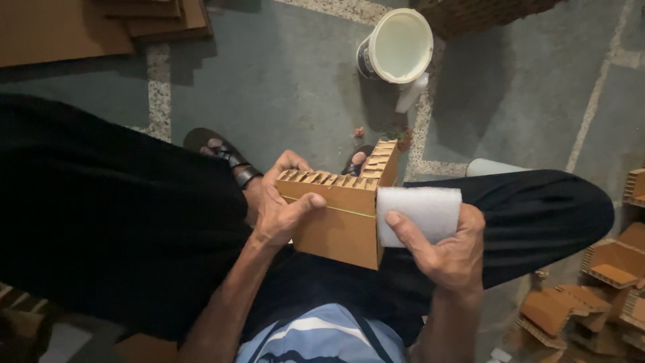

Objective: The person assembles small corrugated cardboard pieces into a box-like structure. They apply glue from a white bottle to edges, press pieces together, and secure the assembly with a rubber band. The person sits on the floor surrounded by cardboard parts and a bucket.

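A brown corrugated cardboard corner piece [339, 222] with slotted top edges rests over my lap. My left hand [282, 205] grips its left end, thumb across the front face and fingers behind. My right hand [447, 252] holds a white foam block [420, 212] pressed against the cardboard's right edge, thumb on the foam's front. A thin green line runs along the cardboard's front face.
A white bucket [398, 47] stands on the grey floor ahead, a white bottle beside it. Flat cardboard sheets [101, 23] lie at the upper left. Several similar cardboard pieces [605, 282] are piled at the right. My sandalled foot [225, 154] shows under the work.
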